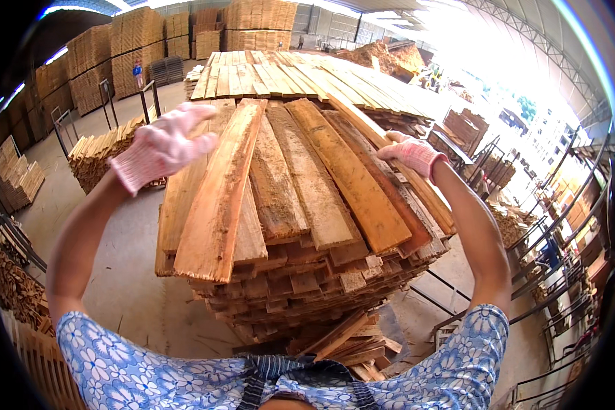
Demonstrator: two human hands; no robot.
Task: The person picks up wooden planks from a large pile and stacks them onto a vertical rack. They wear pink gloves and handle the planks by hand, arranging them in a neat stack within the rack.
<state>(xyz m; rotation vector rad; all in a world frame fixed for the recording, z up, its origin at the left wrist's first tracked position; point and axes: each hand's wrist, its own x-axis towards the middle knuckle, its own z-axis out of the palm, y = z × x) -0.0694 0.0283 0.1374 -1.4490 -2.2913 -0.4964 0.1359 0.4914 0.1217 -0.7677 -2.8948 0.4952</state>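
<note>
A tall pile of rough wooden boards (pixel 275 181) stands in front of me, its top boards lying side by side and fanning toward me. My left hand (pixel 167 145), in a pink knitted glove, is raised beside the pile's far left corner. Its fingers are apart and hold nothing. On the right, my right hand (pixel 413 153), gloved alike, has its fingers closed over the edge of a long narrow board (pixel 359 119) along the pile's right side. The fingertips' underside is hidden. One orange-brown board (pixel 222 198) lies slantwise over its neighbours at the left.
Behind the pile lies a wide layer of paler boards (pixel 273 76). A smaller stack of wood (pixel 106 154) with upright metal posts stands left. Broken offcuts (pixel 362 345) lie at the pile's foot. Metal racks (pixel 560 301) line the right; a person in blue (pixel 138 74) stands far off.
</note>
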